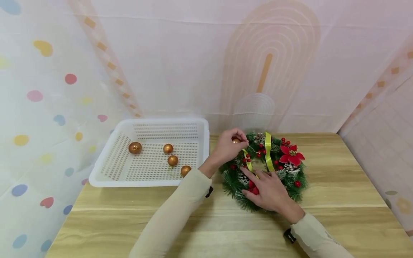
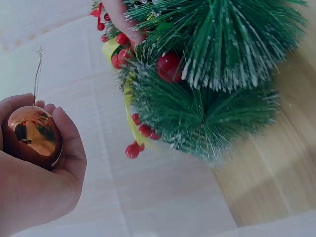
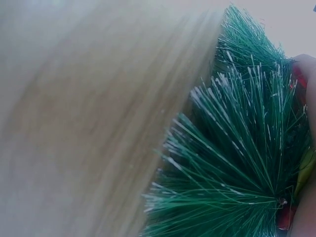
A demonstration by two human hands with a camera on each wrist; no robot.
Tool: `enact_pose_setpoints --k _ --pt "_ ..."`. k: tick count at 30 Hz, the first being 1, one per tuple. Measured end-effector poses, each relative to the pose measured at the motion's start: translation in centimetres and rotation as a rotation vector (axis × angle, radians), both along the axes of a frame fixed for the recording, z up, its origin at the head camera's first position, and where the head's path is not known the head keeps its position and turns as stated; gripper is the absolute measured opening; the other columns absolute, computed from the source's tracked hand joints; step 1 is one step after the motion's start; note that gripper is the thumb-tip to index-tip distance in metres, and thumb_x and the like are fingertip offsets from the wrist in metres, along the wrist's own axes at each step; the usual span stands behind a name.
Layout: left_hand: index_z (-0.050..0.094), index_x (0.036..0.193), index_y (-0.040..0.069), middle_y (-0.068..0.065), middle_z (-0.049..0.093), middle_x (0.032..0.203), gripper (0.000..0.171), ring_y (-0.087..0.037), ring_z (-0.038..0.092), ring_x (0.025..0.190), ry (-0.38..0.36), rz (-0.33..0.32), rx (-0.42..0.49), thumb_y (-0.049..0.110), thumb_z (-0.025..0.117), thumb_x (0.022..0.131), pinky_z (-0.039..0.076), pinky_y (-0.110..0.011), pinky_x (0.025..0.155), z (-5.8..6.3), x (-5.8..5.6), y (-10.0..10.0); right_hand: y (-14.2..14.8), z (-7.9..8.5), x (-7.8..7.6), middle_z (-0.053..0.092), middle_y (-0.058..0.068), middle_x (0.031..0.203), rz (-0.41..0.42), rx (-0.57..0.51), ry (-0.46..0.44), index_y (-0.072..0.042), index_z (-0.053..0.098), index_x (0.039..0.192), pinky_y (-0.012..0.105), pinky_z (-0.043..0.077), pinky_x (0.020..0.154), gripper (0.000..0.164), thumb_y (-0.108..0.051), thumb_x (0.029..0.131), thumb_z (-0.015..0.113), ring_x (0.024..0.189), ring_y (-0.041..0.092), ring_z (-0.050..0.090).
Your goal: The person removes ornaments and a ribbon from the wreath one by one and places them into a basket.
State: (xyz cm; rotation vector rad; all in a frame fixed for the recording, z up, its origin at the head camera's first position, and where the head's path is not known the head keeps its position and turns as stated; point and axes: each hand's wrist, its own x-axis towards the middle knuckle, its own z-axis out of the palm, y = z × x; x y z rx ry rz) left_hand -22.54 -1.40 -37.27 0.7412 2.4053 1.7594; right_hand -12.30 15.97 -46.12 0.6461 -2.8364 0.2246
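A shiny copper-coloured Christmas bauble (image 2: 30, 133) sits in my left hand (image 1: 228, 145), fingers curled round it. Its thin hanging loop (image 2: 37, 74) sticks up above it in the left wrist view. That hand is at the upper left of a green wreath (image 1: 232, 181), which lies on the table with red berries, pinecones and a red poinsettia (image 1: 292, 154). My right hand (image 1: 271, 190) rests on the wreath's lower part, fingers extended over a red flower (image 1: 253, 188). A yellow-green ribbon (image 1: 268, 148) runs across the wreath's opening.
Left of the wreath stands a white plastic basket (image 1: 96, 175) with several copper-coloured baubles (image 1: 172, 160) in it. My left forearm passes over its near right corner. Behind the wooden table (image 1: 226, 233) hangs a patterned cloth (image 1: 180, 71).
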Motion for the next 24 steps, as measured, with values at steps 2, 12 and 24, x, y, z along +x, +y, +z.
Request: enact_pose_setpoints --k 2,12,24 --pt "0.065 0.090 0.008 -0.005 0.068 0.091 0.005 -0.016 0.063 0.081 -0.013 -0.006 0.019 0.008 0.069 0.092 0.052 -0.026 0.073 0.0 0.3 -0.8 0.0 0.0 0.0 0.062 0.015 0.131 -0.002 -0.002 -0.005 -0.028 0.037 0.154 0.063 0.041 0.098 0.073 -0.058 0.091 0.060 0.107 0.037 0.065" --pt "0.065 0.092 0.010 -0.003 0.068 0.095 0.005 -0.018 0.064 0.085 0.001 0.049 0.014 0.012 0.070 0.092 0.053 -0.029 0.075 0.5 1.1 -4.7 -0.1 -0.1 0.1 0.062 0.015 0.130 0.002 0.003 -0.003 -0.028 0.035 0.154 0.062 0.041 0.099 0.074 -0.058 0.092 0.060 0.116 0.035 0.061" --pt "0.067 0.092 0.010 -0.004 0.070 0.096 0.007 -0.016 0.062 0.081 -0.015 0.157 0.013 0.012 0.073 0.090 0.050 -0.025 0.068 1.1 1.8 -8.4 -0.1 0.0 0.2 0.062 0.014 0.130 -0.010 0.005 -0.019 -0.028 0.034 0.155 0.062 0.040 0.099 0.074 -0.058 0.092 0.059 0.112 0.037 0.062"
